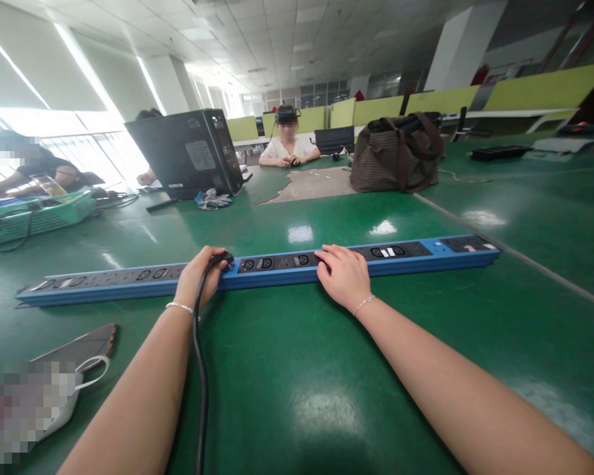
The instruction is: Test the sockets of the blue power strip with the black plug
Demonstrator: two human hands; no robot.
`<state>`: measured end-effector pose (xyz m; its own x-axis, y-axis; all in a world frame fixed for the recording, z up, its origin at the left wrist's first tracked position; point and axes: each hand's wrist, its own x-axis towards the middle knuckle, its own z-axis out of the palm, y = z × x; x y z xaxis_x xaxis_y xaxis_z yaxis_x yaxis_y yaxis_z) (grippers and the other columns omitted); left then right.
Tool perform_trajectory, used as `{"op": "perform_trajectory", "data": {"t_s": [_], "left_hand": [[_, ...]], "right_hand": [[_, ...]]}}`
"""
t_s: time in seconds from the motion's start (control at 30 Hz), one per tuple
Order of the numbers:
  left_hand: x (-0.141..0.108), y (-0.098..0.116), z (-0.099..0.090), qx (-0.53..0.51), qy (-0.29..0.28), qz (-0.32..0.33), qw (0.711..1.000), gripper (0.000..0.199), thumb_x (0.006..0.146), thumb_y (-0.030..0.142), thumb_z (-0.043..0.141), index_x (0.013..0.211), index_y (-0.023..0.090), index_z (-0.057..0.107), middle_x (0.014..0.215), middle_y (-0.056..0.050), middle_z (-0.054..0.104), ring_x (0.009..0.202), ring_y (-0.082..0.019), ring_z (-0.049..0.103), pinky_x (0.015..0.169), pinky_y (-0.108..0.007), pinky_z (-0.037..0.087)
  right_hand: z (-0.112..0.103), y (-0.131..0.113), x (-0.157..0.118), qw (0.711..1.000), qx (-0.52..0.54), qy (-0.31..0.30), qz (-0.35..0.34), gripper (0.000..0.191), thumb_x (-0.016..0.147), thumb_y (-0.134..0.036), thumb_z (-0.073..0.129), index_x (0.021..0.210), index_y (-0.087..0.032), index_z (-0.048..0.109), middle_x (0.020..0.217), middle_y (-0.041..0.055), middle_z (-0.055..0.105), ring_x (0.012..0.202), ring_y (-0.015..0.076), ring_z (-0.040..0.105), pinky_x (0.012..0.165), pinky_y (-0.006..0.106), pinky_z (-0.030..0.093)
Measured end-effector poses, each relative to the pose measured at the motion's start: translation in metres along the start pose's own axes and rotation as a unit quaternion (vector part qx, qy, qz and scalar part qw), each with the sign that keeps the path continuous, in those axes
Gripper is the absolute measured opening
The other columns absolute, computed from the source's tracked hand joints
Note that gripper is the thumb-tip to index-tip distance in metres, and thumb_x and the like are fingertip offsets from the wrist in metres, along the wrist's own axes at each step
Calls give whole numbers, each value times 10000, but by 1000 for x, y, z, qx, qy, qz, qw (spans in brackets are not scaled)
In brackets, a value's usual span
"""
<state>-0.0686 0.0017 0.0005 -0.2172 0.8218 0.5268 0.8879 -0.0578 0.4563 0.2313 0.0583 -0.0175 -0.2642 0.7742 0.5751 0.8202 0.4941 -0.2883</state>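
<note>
A long blue power strip [277,280] with black sockets lies across the green table [297,356]. My left hand [200,274] is closed around a black plug [222,257] at the strip, left of its middle; the plug's tip is over a blue section, and whether it is in a socket cannot be made out. From the plug a black cable [201,376] runs down toward the bottom edge. My right hand [345,274] rests on the strip right of the middle, fingers spread over its top and front edge, holding nothing else.
A black computer case [178,155] with gloves [212,200] beside it stands behind the strip. A brown bag [398,155] is at the back right, a green basket [49,214] at the left. Another person [288,142] sits opposite. A partly blurred item with a white loop lies at the lower left.
</note>
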Motion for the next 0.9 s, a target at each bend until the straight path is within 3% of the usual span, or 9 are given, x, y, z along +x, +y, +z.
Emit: {"op": "perform_trajectory", "data": {"t_s": [0.23,0.57,0.8,0.9], "left_hand": [[-5,-7,6,16,-7,60,998,262,798,349,467,1019,236,550,1046,-45,637,970,-206,596,893,-357,452],[-25,4,1,80,16,105,991,329,807,386,519,1083,208,539,1180,-76,605,1068,-205,572,929,-335,435],[-12,12,1,140,30,103,984,222,826,372,474,928,216,594,980,-49,668,917,-203,621,864,-327,450],[-12,12,2,131,29,102,986,218,825,364,468,936,219,587,988,-48,660,914,-197,616,844,-315,457]], "right_hand": [[1,0,0,1000,2,2,-1,325,850,-279,418,1062,-253,663,1196,28,619,1146,213,499,941,392,313],[0,0,0,1000,6,-2,-1,326,849,-276,424,1068,-250,663,1204,31,615,1147,215,498,946,394,313],[1,0,0,1000,5,-1,1,327,847,-275,424,1069,-249,663,1201,28,617,1144,213,500,948,391,311],[1,0,0,1000,4,-1,3,324,847,-274,427,1069,-253,662,1203,24,615,1149,210,497,949,392,310]]}}
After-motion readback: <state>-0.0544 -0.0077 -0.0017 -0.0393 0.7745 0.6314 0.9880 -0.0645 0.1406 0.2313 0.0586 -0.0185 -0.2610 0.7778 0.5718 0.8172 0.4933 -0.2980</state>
